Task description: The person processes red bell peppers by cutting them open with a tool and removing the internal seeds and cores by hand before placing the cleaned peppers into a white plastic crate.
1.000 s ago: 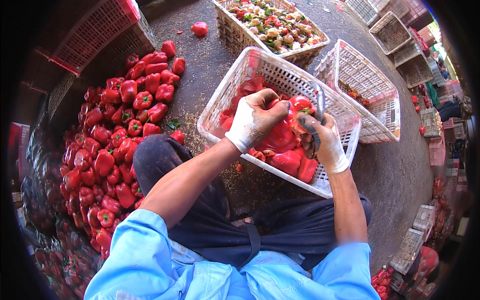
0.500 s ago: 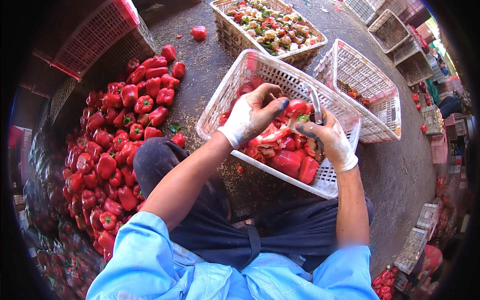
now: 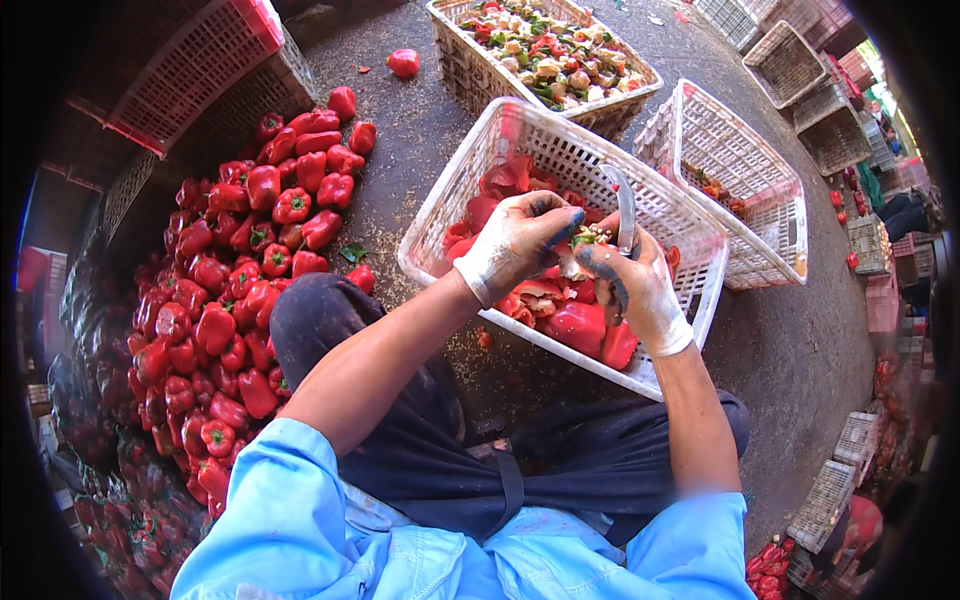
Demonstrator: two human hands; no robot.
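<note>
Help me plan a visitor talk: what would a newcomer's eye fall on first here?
The big heap of whole red peppers at the person's left probably wins. Next is the curved metal blade in the right hand, above a white crate of red pepper pieces in front. Beyond it, another crate holds pale, green and red scraps.

Grey floor [image 3: 810, 340], bright light [image 3: 874, 62] upper right

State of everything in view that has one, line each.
Left hand: fingers curled, grip unclear
Right hand: closed on curved knife
Pepper core: between hands, partly hidden
Near crate: partly filled, cut bell peppers
Far crate: filled with pepper trimmings
Right crate: few scraps inside
Piled bell peppers: whole
Lone bell pepper: whole
</note>
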